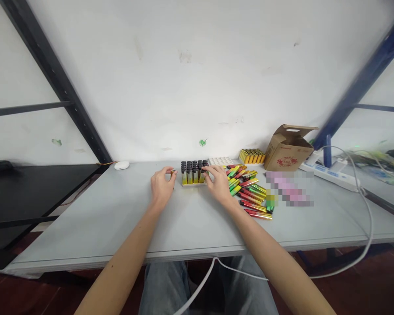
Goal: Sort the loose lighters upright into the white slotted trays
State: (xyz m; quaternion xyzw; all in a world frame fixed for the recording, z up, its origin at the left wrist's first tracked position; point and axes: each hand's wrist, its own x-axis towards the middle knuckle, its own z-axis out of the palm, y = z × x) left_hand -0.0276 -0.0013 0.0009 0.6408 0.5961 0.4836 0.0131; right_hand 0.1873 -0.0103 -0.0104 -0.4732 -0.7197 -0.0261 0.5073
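Note:
A tray of upright lighters [193, 174] with black tops stands near the back of the grey table [124, 227]. My left hand [162, 187] sits just left of the tray, its fingers pinched on a small yellow lighter [173, 172]. My right hand [218, 183] rests at the tray's right end, fingers curled onto a lighter in the last row. A heap of loose red, green and yellow lighters [249, 192] lies right of that hand.
A second tray of yellow lighters [252, 155] and an empty white tray [220, 161] sit by the wall. An open cardboard box [287, 149], a power strip [328, 174] with cable, and a white puck [121, 165] also stand on the table.

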